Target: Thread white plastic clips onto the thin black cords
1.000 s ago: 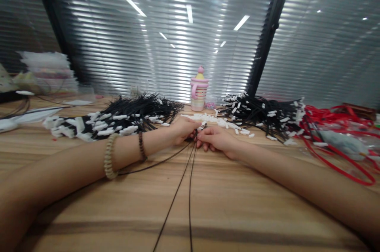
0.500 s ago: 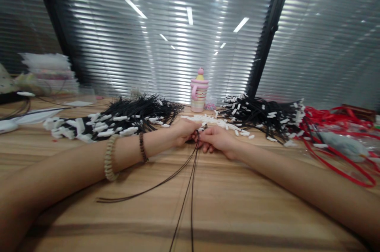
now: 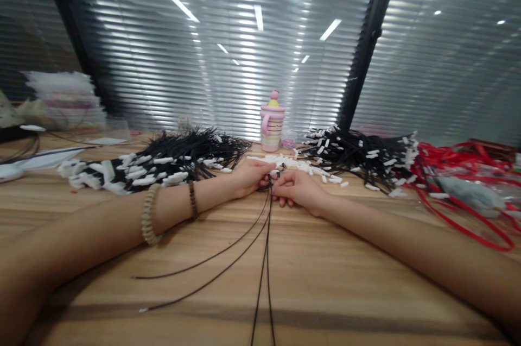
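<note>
Both hands meet at the middle of the wooden table (image 3: 325, 281). My left hand (image 3: 253, 177) is closed, its thumb and fingers pinching thin black cords (image 3: 244, 244) near a small white piece (image 3: 274, 172). Close beside it on the right, my right hand (image 3: 296, 189) pinches the same cords where they gather. Several cords hang from the fingers toward the front; two curve left and others run down past the bottom edge. Fingertip details are too small to make out.
Loose white pieces (image 3: 303, 164) lie just beyond the hands. Bundles of black cords with white ends stand left (image 3: 195, 150) and right (image 3: 358, 153). A pink cup (image 3: 272, 127) is at the back. Red straps (image 3: 459, 164) and plastic bags lie far right.
The two left-curving cords have spread apart, one now lying lower. The cords hanging toward the front have shifted slightly right. Both hands stay nearly in place.
</note>
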A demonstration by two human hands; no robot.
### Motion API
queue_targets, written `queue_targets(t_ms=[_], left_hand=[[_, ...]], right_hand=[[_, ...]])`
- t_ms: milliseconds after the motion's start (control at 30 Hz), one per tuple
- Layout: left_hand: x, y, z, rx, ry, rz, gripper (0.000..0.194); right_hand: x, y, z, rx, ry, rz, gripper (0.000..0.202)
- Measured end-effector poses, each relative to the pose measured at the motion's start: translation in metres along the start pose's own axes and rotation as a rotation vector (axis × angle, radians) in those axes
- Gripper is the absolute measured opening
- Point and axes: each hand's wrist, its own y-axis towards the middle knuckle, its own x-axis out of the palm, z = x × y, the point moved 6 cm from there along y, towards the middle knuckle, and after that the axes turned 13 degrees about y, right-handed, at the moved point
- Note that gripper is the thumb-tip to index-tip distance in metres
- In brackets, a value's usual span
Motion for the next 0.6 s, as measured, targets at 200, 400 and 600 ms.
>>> queue_targets(t_ms=[200,400,600], left_hand=[[0.0024,-0.0039,0.0011,0.015,0.047,-0.008,0.032],[0.0067,-0.0070,0.0043,0.058,0.102,-0.051,0.035],[0.0038,-0.0076,0.0054,0.081,0.194,0.004,0.036]], right_hand=[[0.0010,-0.0022,-0.0004,-0.049,0.019,0.027,0.010],[0.0013,0.0005,-0.0005,-0.062,-0.143,0.040,0.027],[0.0012,0.0010,-0.0011,-0.015,-0.249,0.075,0.022]])
